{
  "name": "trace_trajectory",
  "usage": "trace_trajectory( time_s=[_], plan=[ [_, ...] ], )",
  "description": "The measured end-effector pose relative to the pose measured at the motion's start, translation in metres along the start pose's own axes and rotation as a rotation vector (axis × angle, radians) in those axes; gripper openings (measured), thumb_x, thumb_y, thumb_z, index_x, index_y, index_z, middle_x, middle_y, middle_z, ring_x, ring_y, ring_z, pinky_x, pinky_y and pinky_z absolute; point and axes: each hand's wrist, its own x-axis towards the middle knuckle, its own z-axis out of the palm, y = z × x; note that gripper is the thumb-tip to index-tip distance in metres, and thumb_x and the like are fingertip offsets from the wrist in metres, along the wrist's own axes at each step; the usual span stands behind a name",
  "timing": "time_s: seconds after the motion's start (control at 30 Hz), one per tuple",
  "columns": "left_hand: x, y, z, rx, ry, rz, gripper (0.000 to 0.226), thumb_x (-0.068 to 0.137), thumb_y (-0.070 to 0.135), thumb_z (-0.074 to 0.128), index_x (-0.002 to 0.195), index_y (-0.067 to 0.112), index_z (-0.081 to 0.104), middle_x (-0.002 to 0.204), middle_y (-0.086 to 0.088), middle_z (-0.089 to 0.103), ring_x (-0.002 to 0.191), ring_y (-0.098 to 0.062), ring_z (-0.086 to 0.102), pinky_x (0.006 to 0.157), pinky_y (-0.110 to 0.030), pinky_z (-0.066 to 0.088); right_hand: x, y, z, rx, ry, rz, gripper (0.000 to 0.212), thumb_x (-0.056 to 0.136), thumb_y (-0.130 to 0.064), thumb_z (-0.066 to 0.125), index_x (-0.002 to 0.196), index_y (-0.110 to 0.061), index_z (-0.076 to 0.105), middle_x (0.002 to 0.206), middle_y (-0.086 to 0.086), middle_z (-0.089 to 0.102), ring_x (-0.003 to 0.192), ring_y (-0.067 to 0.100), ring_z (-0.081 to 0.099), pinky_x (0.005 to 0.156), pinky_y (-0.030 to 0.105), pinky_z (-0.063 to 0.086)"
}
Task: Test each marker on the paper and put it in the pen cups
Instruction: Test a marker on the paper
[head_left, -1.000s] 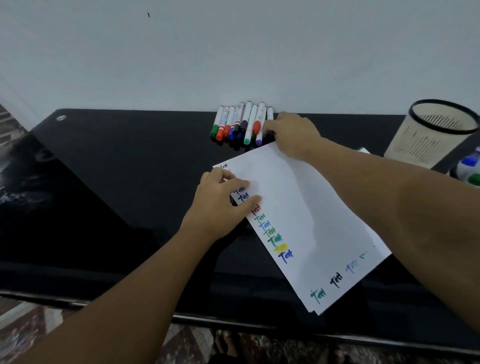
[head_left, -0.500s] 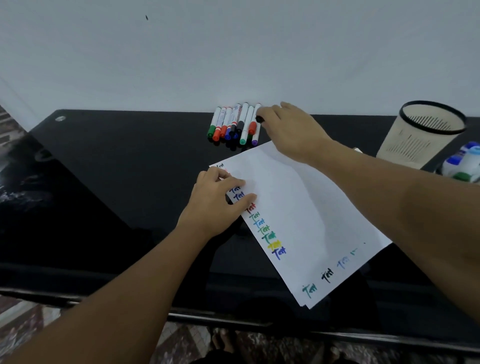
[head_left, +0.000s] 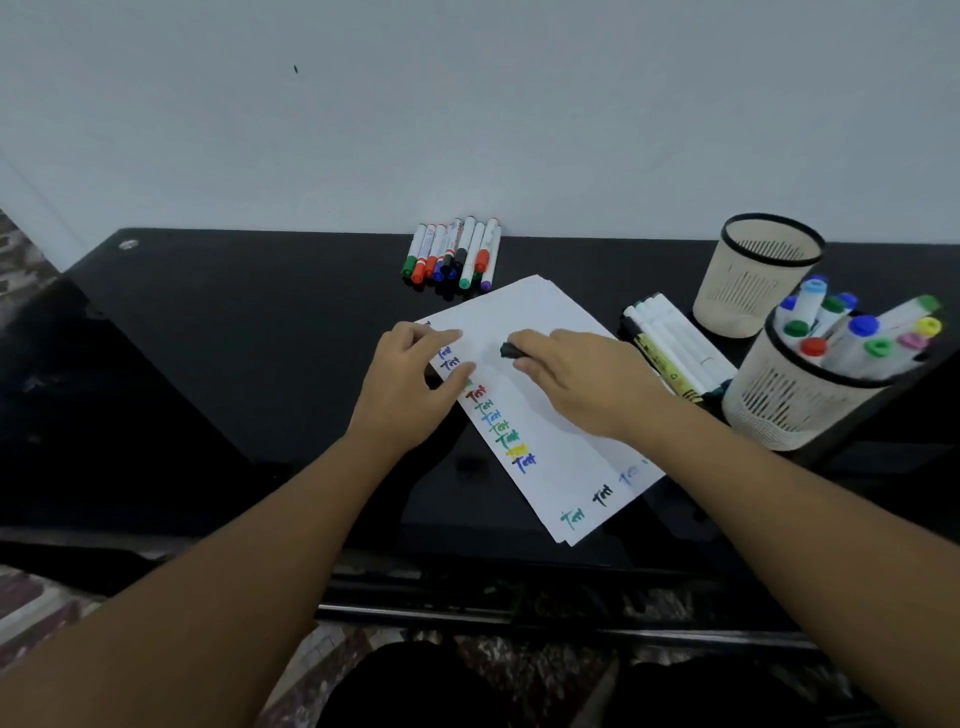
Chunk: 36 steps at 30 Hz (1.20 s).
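Right hand (head_left: 587, 384) in a closed grip on a black-capped marker (head_left: 511, 351); only the dark cap end shows past the fingers, pointing left toward the left hand, barrel hidden in the fist, so long axis reads roughly left-right over the paper (head_left: 550, 332). Whether it touches the sheet: can't tell.

Left hand (head_left: 410, 389) rests flat on the paper's left edge, fingers straight and relaxed, pressing the sheet down, holding nothing.

Paper: white, thin stacked sheets, rectangular, lying skewed on the bench (head_left: 208, 338), long axis running from far-left to near-right. A column of small coloured scribbles runs down its left edge in blue, red, green, yellow; more marks along the near edge in green, black, pale blue.

Bench: glossy black, reflective, against a plain white wall (head_left: 467, 114).

Loose markers (head_left: 454, 254): tight row at the back of the bench, touching the wall, white barrels, caps toward the camera, long axes roughly front-back; about eight, caps green, orange-red, blue, black, purple.

Second bunch of markers (head_left: 675, 348) right of the paper, about four or five white barrels plus one yellow-labelled, lying side by side, angled far-left to near-right.

Two pen cups, beige perforated plastic, black rims, tapered round. Far pen cup (head_left: 753, 280) has nothing showing above its rim. Near pen cup (head_left: 789, 400) is packed with upright markers (head_left: 857, 332), about ten caps: blue, green, red, yellow, pink.
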Motion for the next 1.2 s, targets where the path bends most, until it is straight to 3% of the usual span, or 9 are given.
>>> trace_trajectory(
  time_s=[0.1, 0.2, 0.33, 0.47, 0.6, 0.73, 1.1, 1.2],
  plan=[
    [-0.013, 0.012, -0.005, -0.061, -0.053, 0.034, 0.049, 0.093, 0.039, 0.071, 0.139, 0.026, 0.060, 0.124, 0.010, 0.055, 0.118, -0.008, 0.045, 0.096, -0.014, 0.033, -0.015, -0.003, -0.002, -0.108, -0.034, -0.020, 0.037, 0.109, -0.054, 0.020, 0.128, -0.037, 0.046, 0.088, -0.006, 0.066, 0.076, 0.019, 0.062, 0.051, 0.031, 0.033],
    [-0.029, 0.028, -0.009, -0.087, -0.127, 0.128, 0.049, 0.095, 0.037, 0.069, 0.141, 0.027, 0.059, 0.128, 0.010, 0.062, 0.121, -0.009, 0.048, 0.100, -0.022, 0.039, -0.024, -0.004, 0.000, -0.129, -0.063, -0.024, 0.040, 0.107, -0.059, 0.017, 0.126, -0.040, 0.047, 0.086, -0.006, 0.069, 0.073, 0.019, 0.062, 0.053, 0.032, 0.038],
    [-0.041, 0.043, -0.012, -0.112, -0.191, 0.144, 0.042, 0.097, 0.030, 0.068, 0.138, 0.025, 0.062, 0.125, 0.007, 0.068, 0.117, -0.008, 0.051, 0.097, -0.024, 0.044, -0.032, -0.009, 0.002, -0.129, -0.058, -0.029, 0.045, 0.104, -0.063, 0.015, 0.124, -0.041, 0.048, 0.078, -0.005, 0.064, 0.067, 0.020, 0.060, 0.054, 0.034, 0.045],
    [-0.045, 0.053, -0.016, -0.122, -0.196, 0.137, 0.034, 0.099, 0.024, 0.065, 0.133, 0.022, 0.066, 0.117, 0.008, 0.070, 0.108, -0.009, 0.053, 0.090, -0.025, 0.047, -0.039, -0.012, 0.002, -0.147, -0.042, -0.025, 0.048, 0.103, -0.066, 0.015, 0.123, -0.040, 0.050, 0.077, -0.006, 0.063, 0.067, 0.021, 0.059, 0.051, 0.032, 0.037],
    [-0.044, 0.060, -0.019, -0.112, -0.190, 0.158, 0.024, 0.100, 0.019, 0.062, 0.123, 0.022, 0.071, 0.098, 0.018, 0.065, 0.097, -0.008, 0.053, 0.082, -0.024, 0.046, -0.046, -0.014, -0.005, -0.069, -0.075, -0.022, 0.036, 0.107, -0.057, 0.026, 0.117, -0.028, 0.047, 0.081, -0.010, 0.058, 0.070, 0.018, 0.055, 0.057, 0.035, 0.034],
    [-0.045, 0.061, -0.021, -0.108, -0.198, 0.154, 0.027, 0.098, 0.022, 0.066, 0.125, 0.022, 0.071, 0.106, 0.011, 0.071, 0.101, -0.009, 0.055, 0.086, -0.025, 0.047, -0.052, -0.014, -0.011, -0.045, -0.081, -0.063, 0.029, 0.109, -0.049, 0.027, 0.111, -0.028, 0.047, 0.081, -0.008, 0.056, 0.072, 0.017, 0.056, 0.060, 0.036, 0.038],
    [-0.043, 0.067, -0.026, -0.066, -0.276, 0.175, 0.020, 0.102, 0.026, 0.060, 0.119, 0.025, 0.071, 0.100, 0.018, 0.067, 0.096, -0.005, 0.052, 0.078, -0.017, 0.041, -0.060, -0.014, -0.011, -0.163, -0.015, -0.001, 0.049, 0.103, -0.068, 0.019, 0.120, -0.039, 0.055, 0.070, -0.009, 0.054, 0.065, 0.017, 0.054, 0.050, 0.029, 0.029],
    [-0.043, 0.064, -0.026, -0.070, -0.260, 0.088, 0.023, 0.101, 0.027, 0.060, 0.121, 0.022, 0.069, 0.094, 0.020, 0.059, 0.099, -0.006, 0.051, 0.083, -0.023, 0.043, -0.060, -0.017, -0.012, 0.008, -0.022, 0.059, 0.040, 0.108, -0.055, 0.028, 0.141, -0.035, 0.035, 0.074, -0.010, 0.054, 0.070, 0.021, 0.058, 0.057, 0.033, 0.036]
  ],
)
